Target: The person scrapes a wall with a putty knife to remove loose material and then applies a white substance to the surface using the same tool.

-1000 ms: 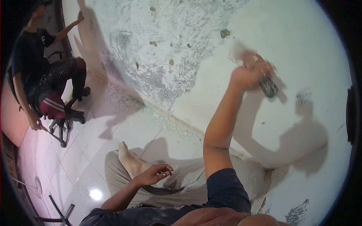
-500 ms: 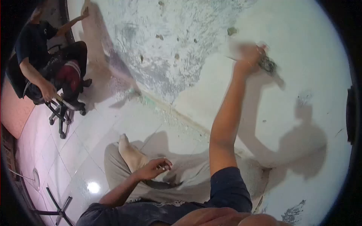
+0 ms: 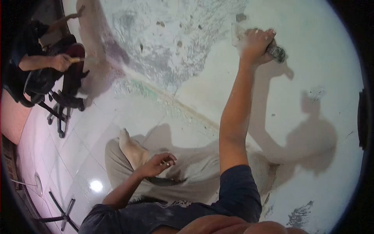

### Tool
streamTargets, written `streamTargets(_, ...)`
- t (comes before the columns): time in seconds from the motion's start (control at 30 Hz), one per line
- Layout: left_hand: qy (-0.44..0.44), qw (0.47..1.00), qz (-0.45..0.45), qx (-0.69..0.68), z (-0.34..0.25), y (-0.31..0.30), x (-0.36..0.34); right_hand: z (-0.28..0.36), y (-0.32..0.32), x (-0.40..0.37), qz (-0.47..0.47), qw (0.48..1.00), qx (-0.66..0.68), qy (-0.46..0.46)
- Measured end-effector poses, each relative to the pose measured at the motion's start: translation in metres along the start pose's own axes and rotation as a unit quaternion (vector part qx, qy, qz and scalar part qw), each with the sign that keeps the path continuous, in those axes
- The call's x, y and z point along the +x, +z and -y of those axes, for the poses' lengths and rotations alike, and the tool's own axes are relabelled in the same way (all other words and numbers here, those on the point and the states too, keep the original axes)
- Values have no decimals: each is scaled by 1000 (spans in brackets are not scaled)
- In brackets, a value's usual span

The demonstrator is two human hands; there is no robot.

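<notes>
My right hand (image 3: 257,45) reaches out to the wall (image 3: 311,58) with its fingers wrapped around a scraper (image 3: 277,54). The dark, dirty handle sticks out on the right of the fist, and a pale blade edge shows to its left, against the wall by a small hole. Over my crossed legs rests my left hand (image 3: 157,163), loosely curled with the fingers apart; white specks dot the fingertips, and no tool shows in it. Left of the scraper the wall surface is rough, grey and pitted; around and right of it, smooth and off-white.
Another person (image 3: 37,50) sits on a wheeled office chair (image 3: 58,113) at the left, holding a tool with a yellowish handle near the wall. Dust and chips lie along the wall's foot (image 3: 167,99). A black chair base (image 3: 64,214) stands on the tiled floor at lower left.
My right hand with the scraper has shifted slightly up the wall. My left hand stays almost where it was. The other person has raised their tool toward the wall.
</notes>
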State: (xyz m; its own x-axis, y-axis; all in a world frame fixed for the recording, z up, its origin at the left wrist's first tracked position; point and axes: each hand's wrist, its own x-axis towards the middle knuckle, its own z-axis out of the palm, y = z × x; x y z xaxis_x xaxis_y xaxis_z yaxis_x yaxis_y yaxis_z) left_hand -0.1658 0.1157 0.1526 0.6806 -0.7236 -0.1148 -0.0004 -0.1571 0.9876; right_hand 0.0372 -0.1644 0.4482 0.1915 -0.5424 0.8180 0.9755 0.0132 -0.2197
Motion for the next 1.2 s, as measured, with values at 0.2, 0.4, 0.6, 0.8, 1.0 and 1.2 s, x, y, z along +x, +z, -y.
streamTargets(0.2, -9, 997, -4, -72, -11, 15, -3, 11, -1, 0, -202, 978, -23, 57)
streamTargets(0.4, 19, 998, 1, -67, 1, 10, -3, 11, -4, 6, -211, 973, -15, 93)
streamTargets(0.6, 21, 999, -18, -36, -6, 9, -6, 21, 1, 3, -68, 993, -80, 51)
streamTargets(0.8, 3, 997, -5, -76, 5, 8, -7, 32, -19, 8, 37, 998, 46, -26)
streamTargets(1.0, 33, 999, 4, -25, 0, 5, 3, 6, 2, -8, -26, 987, -155, 44)
streamTargets(1.2, 18, 999, -6, -37, 5, -2, 2, 15, -14, 3, 79, 951, -249, -164)
